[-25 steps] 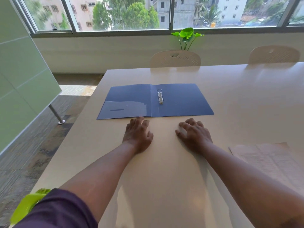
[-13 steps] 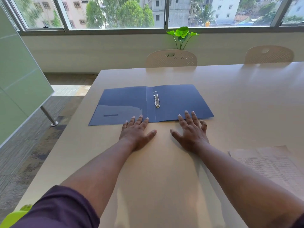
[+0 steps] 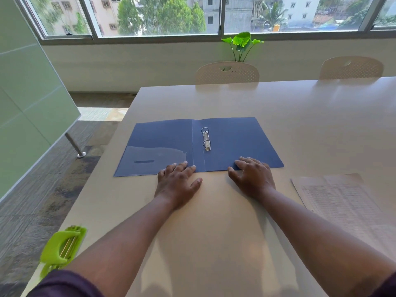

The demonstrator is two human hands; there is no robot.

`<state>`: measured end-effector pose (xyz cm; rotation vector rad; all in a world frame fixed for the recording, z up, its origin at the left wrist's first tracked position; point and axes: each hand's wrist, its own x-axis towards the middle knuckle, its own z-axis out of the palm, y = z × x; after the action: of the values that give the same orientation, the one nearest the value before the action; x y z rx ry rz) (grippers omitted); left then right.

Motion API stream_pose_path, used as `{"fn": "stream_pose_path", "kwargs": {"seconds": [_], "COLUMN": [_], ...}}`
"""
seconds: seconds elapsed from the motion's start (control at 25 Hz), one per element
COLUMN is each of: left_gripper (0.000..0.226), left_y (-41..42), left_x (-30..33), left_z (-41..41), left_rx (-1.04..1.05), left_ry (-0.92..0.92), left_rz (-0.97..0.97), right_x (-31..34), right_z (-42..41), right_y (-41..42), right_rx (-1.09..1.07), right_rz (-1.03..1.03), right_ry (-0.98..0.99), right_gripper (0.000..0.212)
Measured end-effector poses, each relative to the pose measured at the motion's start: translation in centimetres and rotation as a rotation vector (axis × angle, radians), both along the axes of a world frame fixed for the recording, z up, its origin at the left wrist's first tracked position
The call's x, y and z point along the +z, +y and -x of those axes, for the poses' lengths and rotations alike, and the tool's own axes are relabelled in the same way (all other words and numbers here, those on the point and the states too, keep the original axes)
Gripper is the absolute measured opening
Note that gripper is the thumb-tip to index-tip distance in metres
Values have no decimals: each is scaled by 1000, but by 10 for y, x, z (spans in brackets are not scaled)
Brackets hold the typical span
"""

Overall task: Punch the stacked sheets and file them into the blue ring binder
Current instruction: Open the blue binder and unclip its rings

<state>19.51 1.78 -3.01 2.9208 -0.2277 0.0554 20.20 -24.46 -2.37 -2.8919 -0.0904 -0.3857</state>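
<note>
blue ring binder (image 3: 235,144) open, both hands' fingertips on near edge

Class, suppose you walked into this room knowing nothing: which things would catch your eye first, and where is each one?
First, the blue ring binder lying open and flat mid-table, its metal rings empty near the spine. The left hand and right hand lie flat at its near edge, fingertips on the cover. The printed sheets wait on the table to the right, and a bright green hole punch sits at the table's near left edge.
</note>
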Motion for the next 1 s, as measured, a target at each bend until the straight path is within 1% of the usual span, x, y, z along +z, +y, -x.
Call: {"fn": "stream_pose_path", "kwargs": {"seconds": [0.08, 0.24, 0.36, 0.48, 0.56, 0.64, 0.68, 0.76, 0.92, 1.0], "left_gripper": [70, 53, 53, 48, 52, 59, 60, 57, 54, 53], "left_y": [1, 2, 1, 2, 4, 4, 4, 3, 2, 2], "left_x": [0, 0, 0, -3, -3, -3, -3, -2, 0, 1], "left_z": [13, 34, 54, 75, 86, 96, 101, 111, 135, 147], "left_rx": [-14, -76, -82, -76, -84, -95, -102, -115, -132, -149], "left_ry": [-27, -38, -56, -83, -97, -109, -116, -123, -137, -135], "left_rz": [12, 62, 80, 79, 54, 18, 8, 16, 36, 45], "right_x": [1, -1, 2, 6, 7, 8, 10, 15, 23, 24], "right_z": [14, 40, 58, 77, 92, 104, 108, 112, 103, 99], "right_y": [1, 2, 3, 7, 10, 11, 12, 12, 26, 37], "right_rx": [-3, -7, -12, -39, -53, -52, -50, -58, -59, -4], "right_rz": [-27, -57, -54, -73, -84, -57, -38, -7, 13, -26], "right_ry": [-26, -64, -77, -92, -93, -81, -76, -57, 37, 98], "right_gripper": [41, 30, 28, 29, 30, 32, 33, 34, 28, 36]}}
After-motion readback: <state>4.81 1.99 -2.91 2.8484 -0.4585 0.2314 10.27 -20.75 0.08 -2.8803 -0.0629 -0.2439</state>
